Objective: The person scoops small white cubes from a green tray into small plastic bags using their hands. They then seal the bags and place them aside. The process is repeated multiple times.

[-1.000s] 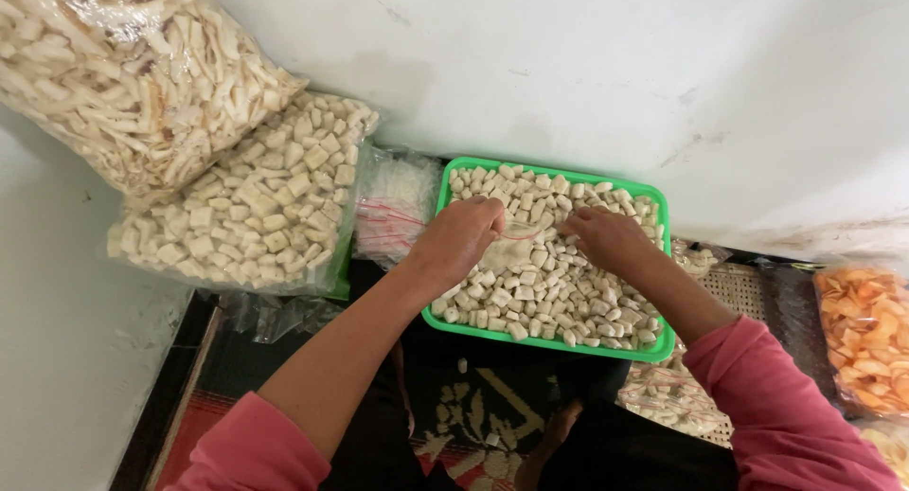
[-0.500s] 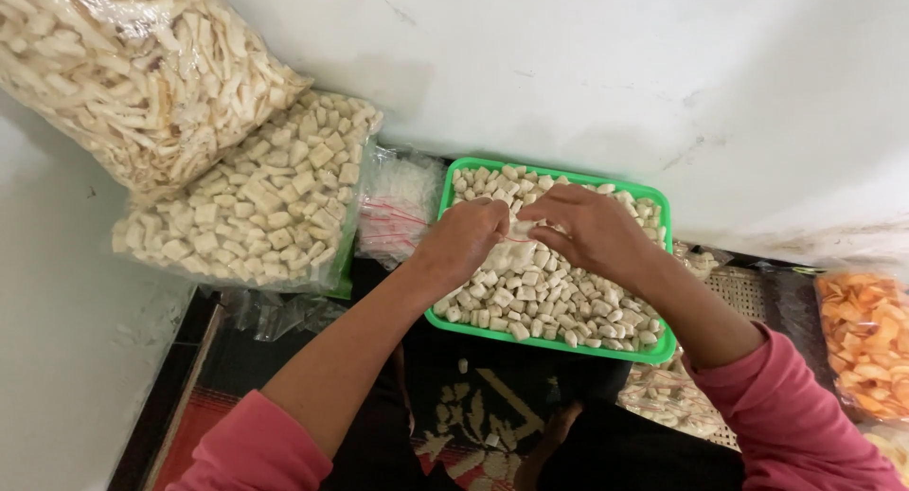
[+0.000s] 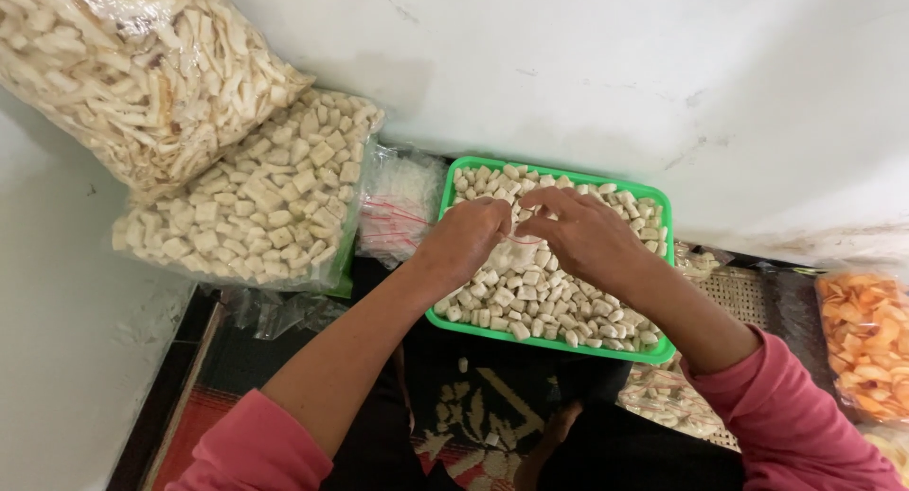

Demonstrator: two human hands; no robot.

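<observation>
Big clear sack of pale strip crackers (image 3: 133, 65) leans against the wall top left; soft, bulky, light for its size, grab by the neck or hug it. Below it, a smaller sack of pale cube crackers (image 3: 256, 202), same handling.

Green plastic tray (image 3: 653, 351) sits in front of the person, full of small pale cracker pieces (image 3: 559, 306). Tray is stiff, lift by the rim with both hands. Pieces are dry, light, brittle; pinch or scoop, don't squeeze.

Stack of small clear bags (image 3: 398, 207) lies just left of the tray; thin, slippery, peel one off by the edge.

Both hands meet over the tray's middle. Left hand (image 3: 466, 240) is curled, fingers bunched in a pinch. Right hand (image 3: 587, 235) is half open, fingertips drawn toward the left's. Between them sits what looks like a small clear bag with a red line at the mouth (image 3: 516, 249), likely holding some pieces; film is hard to see, so not certain. Hold it at the mouth edges.

Orange crackers in a bag (image 3: 866, 344) far right, untouched.
</observation>
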